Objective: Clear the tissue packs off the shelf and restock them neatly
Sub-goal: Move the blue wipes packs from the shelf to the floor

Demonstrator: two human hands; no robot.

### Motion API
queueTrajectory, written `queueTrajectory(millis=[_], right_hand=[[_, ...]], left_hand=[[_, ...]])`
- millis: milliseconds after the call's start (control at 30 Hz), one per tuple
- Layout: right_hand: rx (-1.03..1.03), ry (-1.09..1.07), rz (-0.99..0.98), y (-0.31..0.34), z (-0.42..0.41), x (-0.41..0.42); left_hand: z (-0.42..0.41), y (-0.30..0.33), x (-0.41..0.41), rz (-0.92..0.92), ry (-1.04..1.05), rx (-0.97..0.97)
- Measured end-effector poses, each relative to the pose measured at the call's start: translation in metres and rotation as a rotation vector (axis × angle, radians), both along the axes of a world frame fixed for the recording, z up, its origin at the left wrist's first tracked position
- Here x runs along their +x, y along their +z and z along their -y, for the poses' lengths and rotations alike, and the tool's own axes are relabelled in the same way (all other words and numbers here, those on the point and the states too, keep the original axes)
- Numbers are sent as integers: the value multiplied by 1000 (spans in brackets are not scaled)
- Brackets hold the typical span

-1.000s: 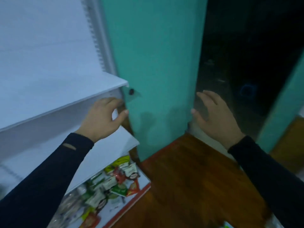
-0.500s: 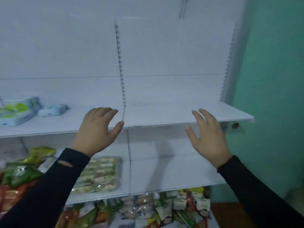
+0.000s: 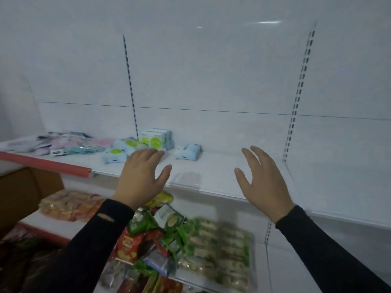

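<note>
A white shelf [image 3: 211,176] runs across the view. Several tissue packs lie on its left part: a stack of light-blue packs with green circles [image 3: 155,139], two more of that kind lying flat [image 3: 118,153], a single blue-and-white pack [image 3: 188,152] to the right, and pink and teal packs [image 3: 69,144] further left. My left hand [image 3: 141,178] hovers open in front of the green-circle packs, touching nothing. My right hand [image 3: 262,180] is open above the bare right part of the shelf, holding nothing.
Below, a lower shelf [image 3: 260,261] holds snack bags in green and red [image 3: 152,235] and a tray of wrapped rolls [image 3: 218,248]. A brown cardboard box [image 3: 25,193] sits at the left under a red shelf strip [image 3: 42,163]. Slotted uprights [image 3: 300,89] divide the back wall.
The view swung left from the teal wall along the shelf. The tissue packs now sit near the middle, just beyond my left hand. Both hands stay raised and open.
</note>
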State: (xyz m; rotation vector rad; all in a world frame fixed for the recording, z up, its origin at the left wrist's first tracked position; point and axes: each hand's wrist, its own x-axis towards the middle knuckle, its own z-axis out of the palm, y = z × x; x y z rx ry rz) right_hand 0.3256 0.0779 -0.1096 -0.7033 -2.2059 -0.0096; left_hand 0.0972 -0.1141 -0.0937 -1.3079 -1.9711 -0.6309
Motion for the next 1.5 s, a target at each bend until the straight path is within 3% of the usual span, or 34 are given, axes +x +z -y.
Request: queueTrajectory(millis=[267,600,700,833,967,1133,1333,1500], right_hand=[[-14,162,166,16,-72,-163],[-212,255,700,-11,-115,-292],[-200,268,694,-16,-114,-289],[-279,322,509,2,-114,-271],[-322,211,430,-2,-116,-258],[-380,178,398,-22,-112,-247],[-283,172,553,-9,-112,-194],[-273,29,419,2,-88,-107]], left_hand=[[-53,2,-123,51,154,-266],[-117,-11,-190,167,299,-692],[-115,-15,-193,188,174,-663],[-103,6,-197,433,-167,-707],[-110,9,-200,533,-207,-569],[-124,-10,-195,294,-130,-828],[-125,-1,-184,223,-274,-821],[-150,8,-149,178,-536,-601]])
